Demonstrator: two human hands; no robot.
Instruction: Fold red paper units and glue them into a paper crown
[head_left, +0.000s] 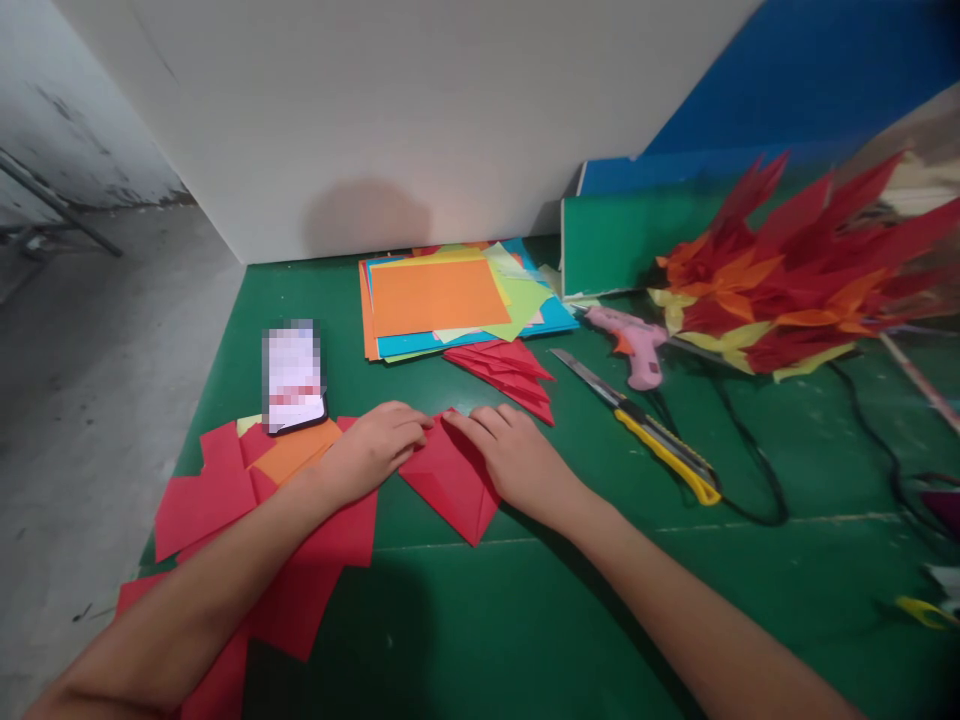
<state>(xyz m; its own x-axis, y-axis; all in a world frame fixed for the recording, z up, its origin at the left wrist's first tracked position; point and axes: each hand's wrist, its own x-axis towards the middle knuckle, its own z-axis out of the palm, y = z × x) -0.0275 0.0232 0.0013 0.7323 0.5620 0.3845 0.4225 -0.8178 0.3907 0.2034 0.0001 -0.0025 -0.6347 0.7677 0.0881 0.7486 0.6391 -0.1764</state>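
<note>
Hands (pixel 517 455) on folded red paper (pixel 450 478), phone screen (pixel 291 372) pixelated; unreadable

Shows plain red in the folded paper (pixel 452 478), green on the worktop (pixel 525 620), pink with orange trigger (pixel 622 344) on the glue gun (pixel 643 352), yellow and black on the cutter (pixel 649 434); mixes red, orange and yellow in the paper cluster (pixel 799 255).

We've got a phone (pixel 292 378) at left on the green table (pixel 525 620), pink glue gun (pixel 642 348) right of the coloured paper stack (pixel 435 298), yellow utility knife (pixel 660 442) nearer us, white panel (pixel 420 120) standing behind the stack.
</note>
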